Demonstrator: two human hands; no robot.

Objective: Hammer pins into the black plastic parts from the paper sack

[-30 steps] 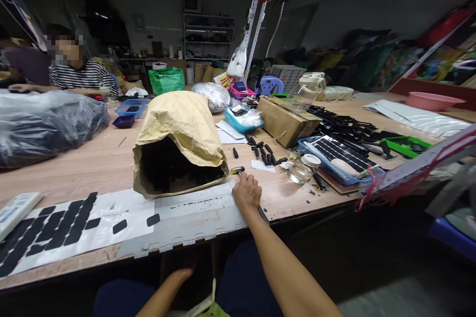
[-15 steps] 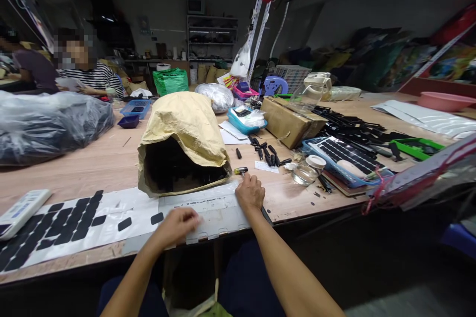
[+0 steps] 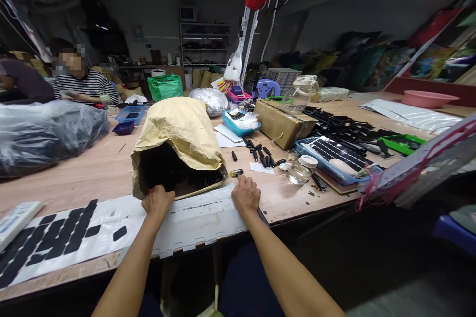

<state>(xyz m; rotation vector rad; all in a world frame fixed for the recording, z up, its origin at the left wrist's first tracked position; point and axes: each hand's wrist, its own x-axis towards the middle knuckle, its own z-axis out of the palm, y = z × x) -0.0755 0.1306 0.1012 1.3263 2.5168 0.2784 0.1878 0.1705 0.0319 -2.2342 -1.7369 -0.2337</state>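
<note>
My left hand (image 3: 158, 203) is closed at the lower lip of a tan paper sack (image 3: 182, 121), fingers curled at its edge. The sack lies on its side with its dark mouth facing me; its contents are too dark to make out. My right hand (image 3: 246, 195) is curled over the shaft of a small hammer (image 3: 236, 173). The hammer's yellowish head shows beyond the fingers and its black handle beside the wrist. Between both hands a grey-white board (image 3: 201, 230) lies along the table edge. Left of it is a white sheet (image 3: 122, 247) with rows of black rounded pads (image 3: 76, 228).
Black cylindrical pieces (image 3: 262, 156), a glass jar (image 3: 297, 172) and a blue tray (image 3: 336, 171) lie right of the sack. Behind them stands a cardboard box (image 3: 282, 124). A plastic-wrapped bundle (image 3: 48, 133) lies left. Across the table sits a person in stripes (image 3: 87, 86).
My left hand has moved left and forward from over the board to the sack's lip. A black pad near it is out of sight. My right hand stays by the hammer; the view has shifted slightly.
</note>
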